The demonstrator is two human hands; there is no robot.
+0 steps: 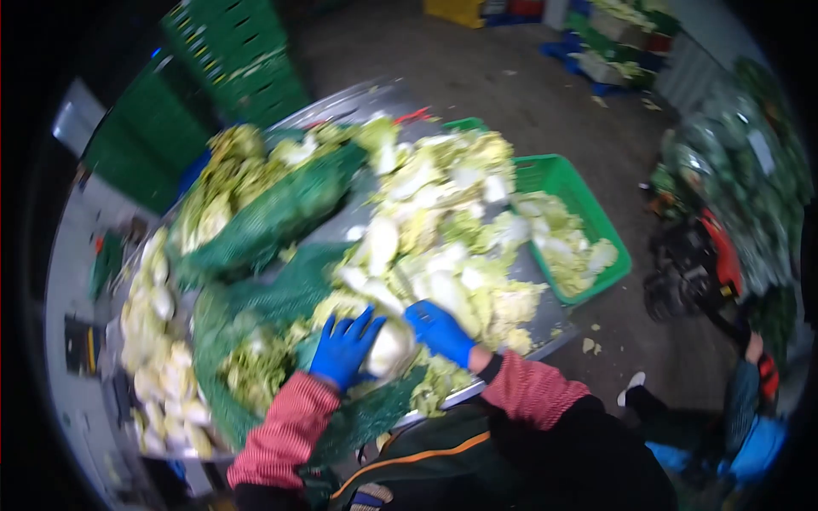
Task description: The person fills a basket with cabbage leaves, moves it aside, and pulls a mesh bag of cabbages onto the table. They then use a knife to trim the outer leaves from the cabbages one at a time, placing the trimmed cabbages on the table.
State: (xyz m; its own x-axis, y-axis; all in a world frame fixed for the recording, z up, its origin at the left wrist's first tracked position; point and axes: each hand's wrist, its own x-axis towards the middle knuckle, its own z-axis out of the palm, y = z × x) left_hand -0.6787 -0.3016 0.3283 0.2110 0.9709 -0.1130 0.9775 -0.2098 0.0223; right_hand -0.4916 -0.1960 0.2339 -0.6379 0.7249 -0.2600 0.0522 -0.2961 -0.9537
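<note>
My left hand [345,347], in a blue glove, has its fingers spread at the left side of a pale Chinese cabbage [392,347], with the thumb side against it. My right hand [439,330], also blue-gloved, is at the upper right of that cabbage. Its fingers are curled in, and what they hold, if anything, I cannot make out. Beyond both hands lies a big heap of loose cabbage leaves [452,213]. A green mesh sack [247,298] spreads out left of my left hand, with leafy greens in its folds.
On the metal table [545,319], a fuller mesh sack [281,209] lies farther back. Several trimmed cabbages [166,383] are piled at the left. A green crate [609,247] of leaves stands at the right edge. Green crates [247,64] are stacked behind. A person [750,409] is at right, near a pallet jack [694,268].
</note>
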